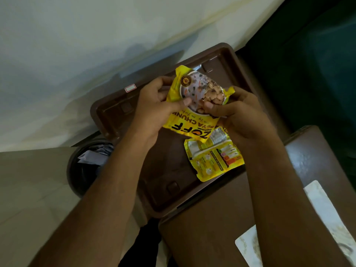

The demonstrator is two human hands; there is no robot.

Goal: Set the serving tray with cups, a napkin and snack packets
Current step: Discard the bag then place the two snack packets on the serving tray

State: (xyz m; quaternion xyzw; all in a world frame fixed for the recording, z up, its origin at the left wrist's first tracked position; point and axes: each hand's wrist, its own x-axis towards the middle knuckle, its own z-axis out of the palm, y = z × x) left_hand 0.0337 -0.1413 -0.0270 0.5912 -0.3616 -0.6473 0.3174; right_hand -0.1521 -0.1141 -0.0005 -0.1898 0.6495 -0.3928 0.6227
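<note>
Brown serving tray (pixel 115 114), centre of frame, set across a brown surface (pixel 212 228), long axis running from 7 o'clock to 1 o'clock. Yellow soya-chunk packet (pixel 194 105) held above the tray at 12 o'clock of its middle, printed front up, gripped on both sides: left hand (pixel 154 110) curled round the packet's 9 o'clock edge with thumb pressed on the front, right hand (pixel 238 116) pinching the 3 o'clock edge, thumb likewise on the front. Second yellow packet (pixel 213 157), back panel up, lying at the tray's 4 o'clock edge, just below the held one; whether fully inside the rim, not discernible. White cloth or napkin (pixel 317 218) on the brown surface at 4 o'clock, well apart from the tray. Dark round bin (pixel 86 166) at 8 o'clock, beside the tray. No cups visible. Judged progress: early; one packet placed, one in hand awaiting placement, napkin and cups apparently outstanding.
</note>
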